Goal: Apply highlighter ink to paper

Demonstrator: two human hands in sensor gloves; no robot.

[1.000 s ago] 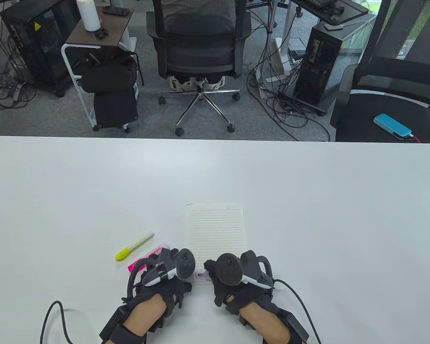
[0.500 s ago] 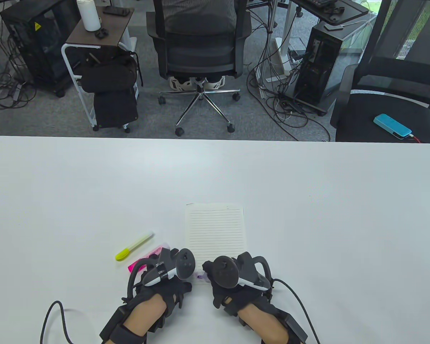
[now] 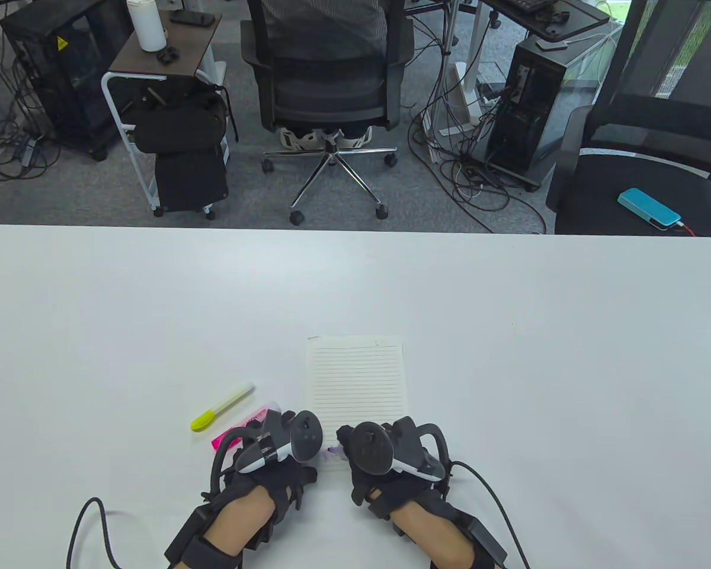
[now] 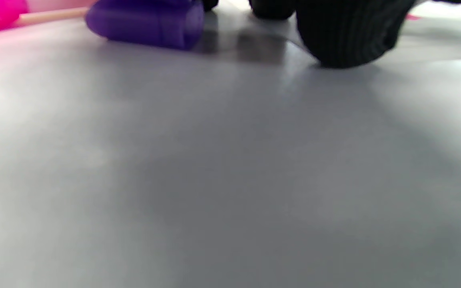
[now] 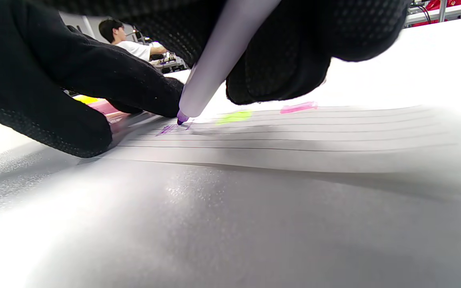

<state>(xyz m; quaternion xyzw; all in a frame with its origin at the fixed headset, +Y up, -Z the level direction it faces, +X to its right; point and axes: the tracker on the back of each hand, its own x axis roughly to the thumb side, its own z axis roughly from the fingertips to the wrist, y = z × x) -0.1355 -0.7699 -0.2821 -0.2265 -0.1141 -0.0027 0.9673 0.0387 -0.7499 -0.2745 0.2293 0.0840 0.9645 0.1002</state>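
Purple highlighter [image 5: 214,68] in right hand [image 3: 385,456] (tip on paper [image 3: 355,385])

Both hands are low at the near edge. The right hand [image 3: 385,459] grips a pen; the left hand [image 3: 275,453] rests just beside it, fingers [image 4: 346,32] down.

I see the paper [image 3: 355,385] lying on the tabletop [image 3: 509,355], two markers [image 3: 222,406] to its left, both hands [image 3: 278,456] at its near edge.
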